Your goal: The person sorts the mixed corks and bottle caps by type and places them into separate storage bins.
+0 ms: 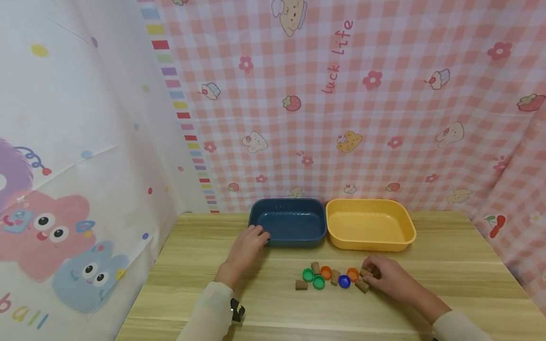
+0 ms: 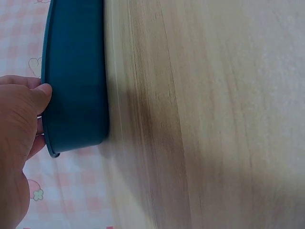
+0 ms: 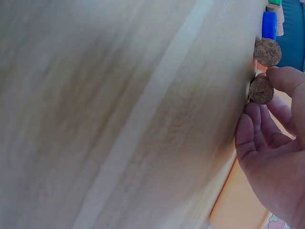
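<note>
My left hand grips the near left rim of a dark blue plastic bin, thumb on the outer wall and fingers over the inner side. At the right end of a loose group of small things, my right hand holds a cork between thumb and fingers, low at the tabletop. Another cork lies right beside that thumb. Leftward lie an orange bottle cap, a blue cap and more corks, with green caps toward the left end.
A yellow bin stands right of the blue one, both at the back of the wooden table. Behind them hangs a pink checked cloth. A white printed cloth hangs on the left side.
</note>
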{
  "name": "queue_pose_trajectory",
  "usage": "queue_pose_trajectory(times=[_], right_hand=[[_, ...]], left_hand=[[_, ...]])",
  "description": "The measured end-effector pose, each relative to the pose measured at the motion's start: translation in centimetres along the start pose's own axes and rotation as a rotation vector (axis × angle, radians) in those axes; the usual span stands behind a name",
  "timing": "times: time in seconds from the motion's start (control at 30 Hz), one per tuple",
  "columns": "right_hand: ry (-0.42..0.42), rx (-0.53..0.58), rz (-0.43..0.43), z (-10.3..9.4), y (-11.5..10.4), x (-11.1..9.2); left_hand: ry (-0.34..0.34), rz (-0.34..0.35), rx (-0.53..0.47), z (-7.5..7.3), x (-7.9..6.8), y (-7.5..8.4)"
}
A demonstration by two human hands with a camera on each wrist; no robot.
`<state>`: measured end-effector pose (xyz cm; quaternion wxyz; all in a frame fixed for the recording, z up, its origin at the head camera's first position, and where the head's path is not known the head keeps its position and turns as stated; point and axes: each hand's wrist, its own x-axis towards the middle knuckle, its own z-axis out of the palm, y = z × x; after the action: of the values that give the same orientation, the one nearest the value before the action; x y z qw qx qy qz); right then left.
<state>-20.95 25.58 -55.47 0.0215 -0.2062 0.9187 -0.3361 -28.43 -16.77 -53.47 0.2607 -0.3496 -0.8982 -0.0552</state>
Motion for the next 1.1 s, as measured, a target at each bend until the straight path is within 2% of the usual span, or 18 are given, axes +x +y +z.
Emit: queue_pose_trajectory(times=[0.2,0.4,0.53,0.83,1.1], right_hand=[[-0.004,-0.023,0.034,0.1,0.1,0.2],[0.0,-0.041,0.084,0.1,-0.1,0.2],[0.008,-0.046,0.086,0.1,-0.1,0.1],[0.108,-0.082,-0.015,-0.2,-0.4,-0.1],[0.135,-0.061,-0.022,-0.6,-1.1,0.0]], left_hand=[[0.05,0.014,0.005,0.2,0.0,-0.1],[0.033,0.011,0.004,0.3,0.0,0.0],[0.024,0.005,-0.009,0.2,0.0,0.1],[0.011,-0.002,-0.017,-0.1,-0.1,0.1],[-0.011,-0.005,-0.012,-0.3,-0.1,0.1]])
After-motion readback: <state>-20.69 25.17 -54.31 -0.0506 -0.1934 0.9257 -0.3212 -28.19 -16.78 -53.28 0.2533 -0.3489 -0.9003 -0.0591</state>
